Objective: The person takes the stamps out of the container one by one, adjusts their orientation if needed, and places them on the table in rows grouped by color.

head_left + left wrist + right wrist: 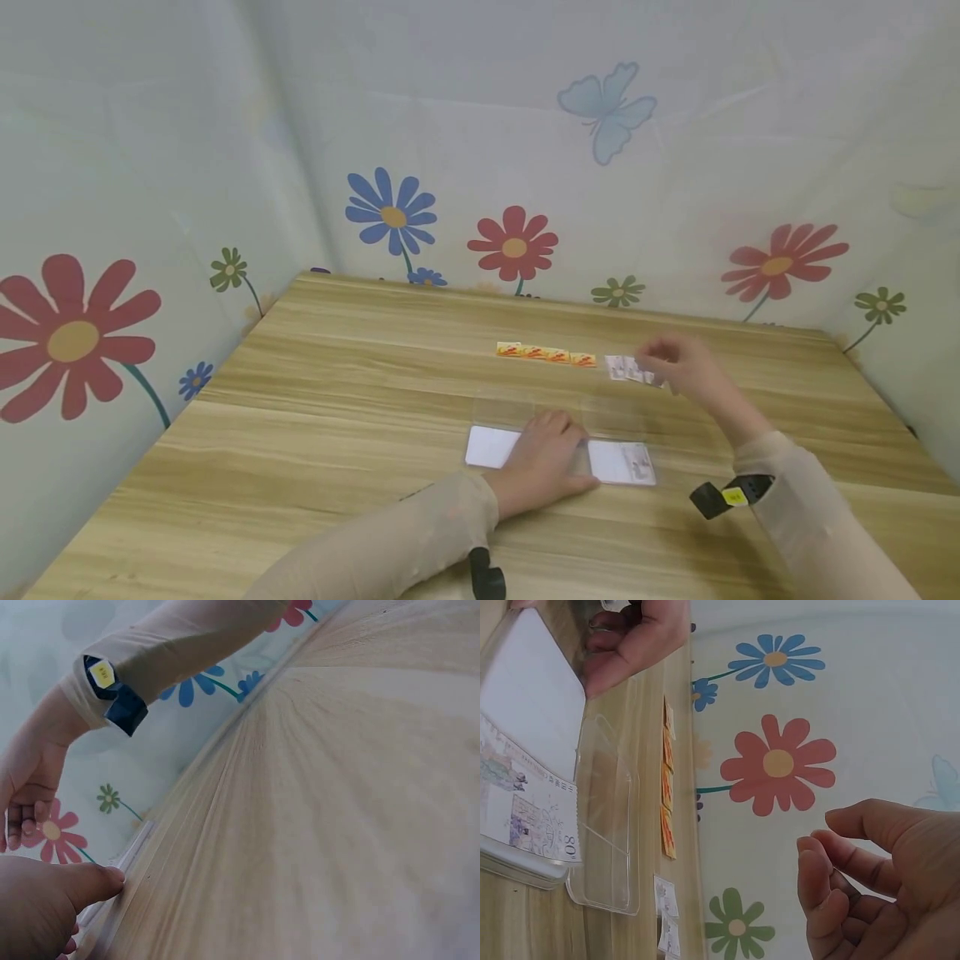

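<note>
My left hand [546,458] grips the left end of a clear plastic box [525,862], thumb on the near edge and fingers on the far side. Its lid [607,825] is folded back on the table. Inside lies a white card [532,690], with a printed stamp [536,799] marked 80 at its right end. A second box with a white card [489,447] sits left of that hand, partly hidden by it. Above a row of pale stamps [626,368] hovers my right hand [678,362], fingers loosely curled, nothing visible between thumb and fingertips [817,844].
Orange and yellow stamps [546,354] lie in a row to the left of the pale ones. The wooden table [337,367] meets a flower-printed cloth wall [450,125] at its back and left. A wrist camera [720,497] sticks out from the right sleeve.
</note>
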